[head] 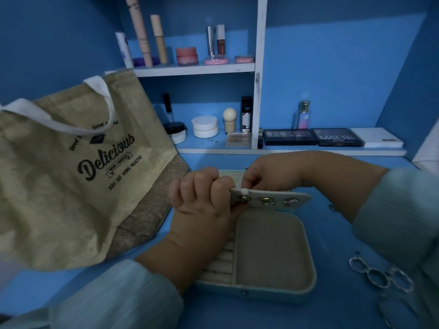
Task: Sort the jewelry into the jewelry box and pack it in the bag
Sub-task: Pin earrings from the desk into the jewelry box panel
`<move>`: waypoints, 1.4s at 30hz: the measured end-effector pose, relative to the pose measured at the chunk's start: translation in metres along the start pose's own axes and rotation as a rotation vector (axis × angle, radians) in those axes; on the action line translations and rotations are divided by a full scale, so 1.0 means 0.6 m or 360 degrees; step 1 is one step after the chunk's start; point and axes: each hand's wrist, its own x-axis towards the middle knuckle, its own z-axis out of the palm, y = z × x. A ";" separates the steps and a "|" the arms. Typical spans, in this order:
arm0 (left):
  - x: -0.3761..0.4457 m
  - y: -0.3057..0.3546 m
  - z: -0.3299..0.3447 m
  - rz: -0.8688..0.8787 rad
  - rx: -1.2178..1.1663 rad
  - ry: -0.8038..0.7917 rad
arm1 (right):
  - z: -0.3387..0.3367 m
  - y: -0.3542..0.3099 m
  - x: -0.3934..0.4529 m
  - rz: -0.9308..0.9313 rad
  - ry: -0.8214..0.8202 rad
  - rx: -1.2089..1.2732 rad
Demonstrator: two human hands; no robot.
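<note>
The blue desk (332,233) is crowded on three sides. A tan jute bag (78,167) w/ white handles and black "Delicious" print leans at the left, its lower edge just beside the jewelry box (268,252). Behind the box a low shelf ledge carries eyeshadow palettes (313,137) and a white box, w/ jars and tubes in the shelf bays above. At the right, near the bottom corner, lies a string of silver rings (380,274) – well apart from the box. Open desk shows mainly between box and rings, and in front of the box.

The jewelry box sits open, centre-front: pale rounded case, beige lining, a wide plain compartment on the right, ring-roll slots on the left partly hidden by the left forearm. A small metal snap shows on its near wall. Above the back of the tray a white earring flap (270,198) is held up roughly level, w/ three gold-toned studs along its near face – detail too blurred to tell more.

The left hand (202,198) is curled, fingers folded, gripping the flap's left end from the side/below. The right hand (268,176) comes over from behind, fingertips pinching at the flap's top edge near a small white bit by the left-most stud. Both hands hover over the box's rear half; pale green sleeves (118,298) cover both arms.
</note>
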 end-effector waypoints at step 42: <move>0.030 -0.003 -0.106 -0.0101 -0.0566 -0.0768 | 0.100 -0.027 -0.214 0.0450 0.1028 0.1761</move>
